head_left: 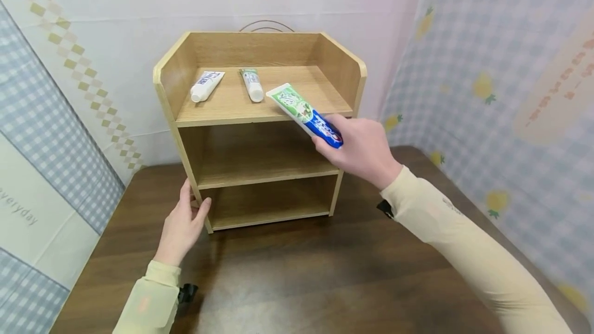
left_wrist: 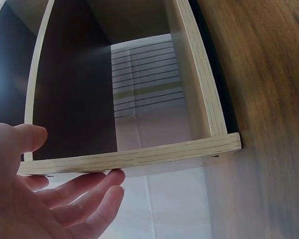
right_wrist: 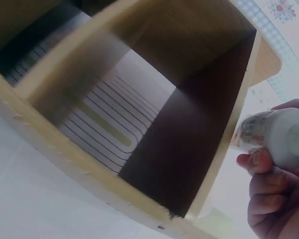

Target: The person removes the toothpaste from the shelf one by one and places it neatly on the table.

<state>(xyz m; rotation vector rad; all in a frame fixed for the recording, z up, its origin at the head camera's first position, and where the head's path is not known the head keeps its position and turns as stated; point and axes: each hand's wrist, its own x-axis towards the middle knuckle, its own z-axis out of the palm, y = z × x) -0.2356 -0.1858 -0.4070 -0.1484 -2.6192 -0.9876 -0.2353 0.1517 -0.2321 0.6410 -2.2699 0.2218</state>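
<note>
Patterned cloth (head_left: 464, 61) backs a brown table (head_left: 297, 282) where a person's right hand (head_left: 364, 148), fingers closed, grips a Crest toothpaste tube (head_left: 306, 116) at the wooden shelf unit's (head_left: 343, 71) top front edge, toward its right corner. Thumb and fingers astride, the left hand (head_left: 181, 226) holds the unit's left side; two more tubes (head_left: 207, 86) lie on top.

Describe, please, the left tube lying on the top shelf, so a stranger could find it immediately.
Find the wooden shelf unit on the brown table, then its top board. The left tube lying there is white with blue lettering; unlike its right neighbour, it shows no green end.
</note>
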